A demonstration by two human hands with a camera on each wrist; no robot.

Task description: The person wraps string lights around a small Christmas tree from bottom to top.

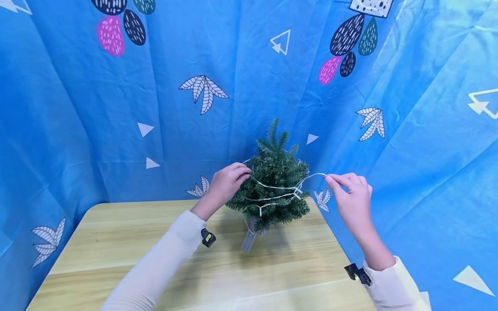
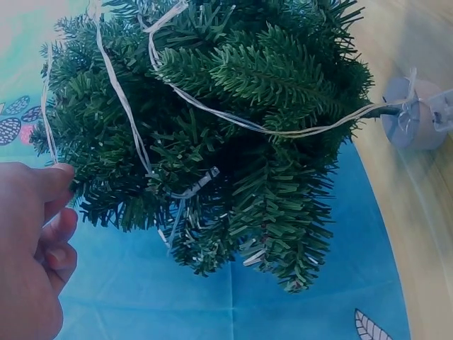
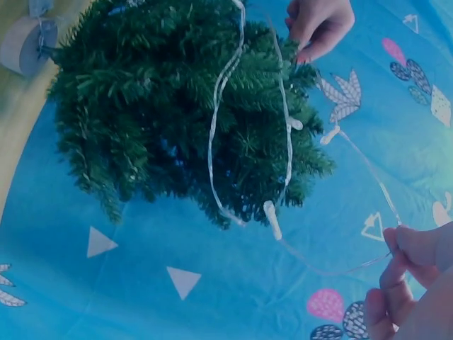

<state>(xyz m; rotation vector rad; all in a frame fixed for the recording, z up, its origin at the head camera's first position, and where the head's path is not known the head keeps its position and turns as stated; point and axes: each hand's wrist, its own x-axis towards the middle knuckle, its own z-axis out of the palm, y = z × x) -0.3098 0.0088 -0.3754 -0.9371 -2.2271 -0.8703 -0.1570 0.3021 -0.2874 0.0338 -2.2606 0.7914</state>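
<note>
A small artificial Christmas tree (image 1: 274, 172) stands on the table, with a white string of lights (image 1: 272, 187) wound round it in several loops. At the tree's left side, my left hand (image 1: 229, 179) pinches the light string between thumb and fingertips; the left wrist view shows the wire (image 2: 48, 113) running up from that pinch. Out to the right, my right hand (image 1: 352, 192) pinches a stretch of the same string, which arcs from the tree to the fingertips. Small bulbs (image 3: 273, 219) hang along the wire in the right wrist view.
The tree's round base (image 2: 414, 117) sits on the light wooden table (image 1: 155, 242), with a clear tag (image 1: 248, 241) hanging beside it. A patterned blue cloth (image 1: 186, 129) hangs close behind the tree and along both sides. Each wrist wears a black strap device (image 1: 208, 237).
</note>
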